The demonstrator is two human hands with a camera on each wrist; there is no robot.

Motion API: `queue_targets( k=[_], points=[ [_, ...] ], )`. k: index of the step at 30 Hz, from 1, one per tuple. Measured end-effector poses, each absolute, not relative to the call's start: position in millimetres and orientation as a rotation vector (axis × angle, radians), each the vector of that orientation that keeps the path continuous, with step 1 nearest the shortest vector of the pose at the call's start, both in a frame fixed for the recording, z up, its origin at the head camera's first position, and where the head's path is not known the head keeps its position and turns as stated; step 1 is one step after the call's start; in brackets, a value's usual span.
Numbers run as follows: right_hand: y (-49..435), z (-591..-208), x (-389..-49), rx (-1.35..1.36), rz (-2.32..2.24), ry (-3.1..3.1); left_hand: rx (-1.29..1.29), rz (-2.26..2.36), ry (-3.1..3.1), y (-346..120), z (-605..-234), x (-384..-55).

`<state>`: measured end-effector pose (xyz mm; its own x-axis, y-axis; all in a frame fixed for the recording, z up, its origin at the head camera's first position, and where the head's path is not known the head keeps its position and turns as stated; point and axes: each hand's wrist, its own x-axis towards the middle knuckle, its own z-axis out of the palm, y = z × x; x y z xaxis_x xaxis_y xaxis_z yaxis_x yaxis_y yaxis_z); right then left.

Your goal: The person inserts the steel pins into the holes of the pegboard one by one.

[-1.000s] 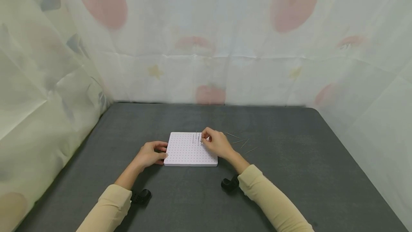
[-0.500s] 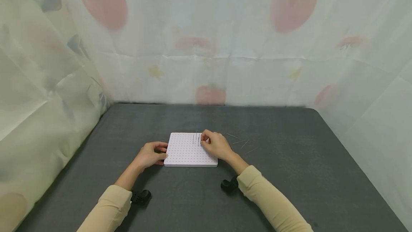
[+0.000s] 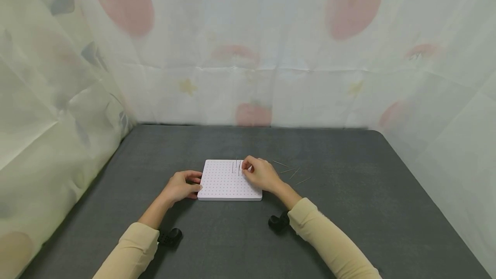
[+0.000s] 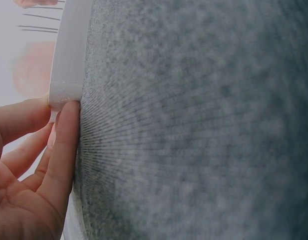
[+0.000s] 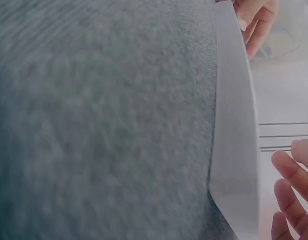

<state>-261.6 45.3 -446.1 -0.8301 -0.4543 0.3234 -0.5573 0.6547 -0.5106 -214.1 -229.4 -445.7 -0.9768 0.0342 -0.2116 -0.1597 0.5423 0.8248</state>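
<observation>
A white pegboard with rows of small holes lies flat on the dark table. My left hand grips its left edge, thumb against the upper rim and a finger low on the side, as the left wrist view shows. Several thin metal pins stand upright near the board's far right part. My right hand is over that part, thumb and forefinger pinching one more upright pin; its upper end is hidden by the fingers. The remaining right fingers are loosely bent.
Several loose pins lie scattered on the grey table right of the board. A patterned curtain hangs behind the table, another at the left. Black wrist devices hang below both sleeves.
My right hand has dipped slightly at the same pin, and its forearm has shifted a little to the right. The left hand and the board stay where they were.
</observation>
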Motion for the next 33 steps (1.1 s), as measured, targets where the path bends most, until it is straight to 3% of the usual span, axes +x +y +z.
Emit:
queue_targets(
  k=[33],
  points=[
    [126.0, -429.1, -253.7, 1.006, 0.894, -2.730, -0.078, 1.417, 2.553, -230.7, -444.4, -214.3]
  ],
)
